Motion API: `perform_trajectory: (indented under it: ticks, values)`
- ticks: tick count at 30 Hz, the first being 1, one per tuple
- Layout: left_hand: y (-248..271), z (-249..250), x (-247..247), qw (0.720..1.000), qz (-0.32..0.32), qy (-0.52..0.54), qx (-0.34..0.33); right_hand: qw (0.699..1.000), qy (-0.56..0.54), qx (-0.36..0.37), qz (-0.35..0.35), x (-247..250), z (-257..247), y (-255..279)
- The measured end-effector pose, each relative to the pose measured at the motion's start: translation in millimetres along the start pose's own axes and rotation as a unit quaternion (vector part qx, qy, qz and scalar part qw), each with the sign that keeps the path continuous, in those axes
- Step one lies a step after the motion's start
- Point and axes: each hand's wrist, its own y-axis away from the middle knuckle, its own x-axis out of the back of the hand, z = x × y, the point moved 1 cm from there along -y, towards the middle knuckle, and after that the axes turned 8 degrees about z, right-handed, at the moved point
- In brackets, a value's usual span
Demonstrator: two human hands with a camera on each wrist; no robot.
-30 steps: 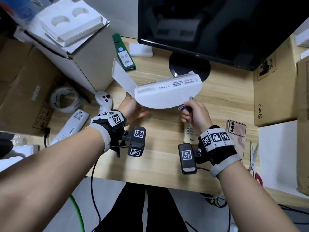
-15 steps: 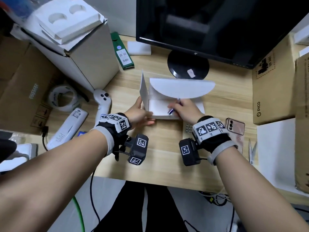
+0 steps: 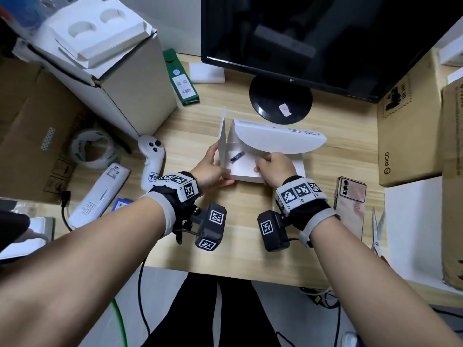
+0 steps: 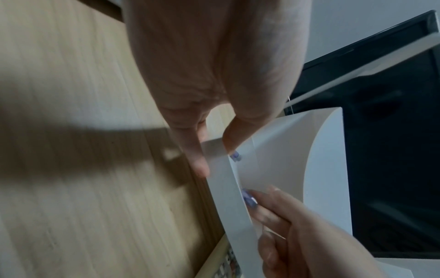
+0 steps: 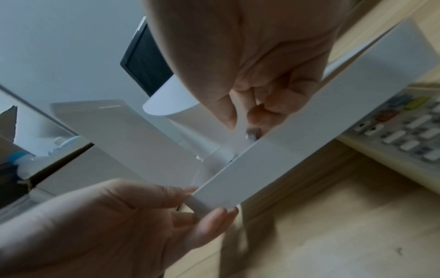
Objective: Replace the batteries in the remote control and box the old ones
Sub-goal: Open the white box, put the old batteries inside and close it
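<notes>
— Two hands at one small white cardboard box [image 3: 246, 174] on the pale wooden desk [image 3: 225, 251]?
— Yes. Its rounded lid flap [image 3: 280, 142] stands open. The left hand [image 3: 209, 169] grips the box's left wall between thumb and fingers.
— And the right hand [image 3: 274, 169]?
— Curled inside, pinching a purple cylindrical battery [image 4: 248, 199]. Another purple battery [image 3: 236, 157] lies on the box floor.
</notes>
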Motion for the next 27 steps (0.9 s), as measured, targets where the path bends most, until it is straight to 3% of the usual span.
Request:
perform_trajectory:
  ticks: [3,6,9,13,19,27]
  values:
    - [0,0,0,1.000,0.006,0.010,0.001,1.000,-0.018,-0.013,0.018,5,-1,1]
    - [-2,0,3,1.000,0.009,0.007,0.001,0.979,-0.199,-0.038,0.034,15,-6,6]
    - [-3,-1,9,1.000,0.009,-0.020,-0.009,0.930,-0.365,-0.031,0.031,32,-13,15]
    - [-5,-3,18,0.999,0.016,-0.041,-0.025,0.841,-0.537,-0.070,-0.028,53,-19,18]
    - [-9,-2,27,0.997,0.033,-0.034,-0.058,0.785,-0.604,-0.135,-0.042,59,-26,4]
    - [-19,-7,41,0.994,0.074,-0.002,-0.078,0.736,-0.656,-0.159,-0.062,65,-27,-4]
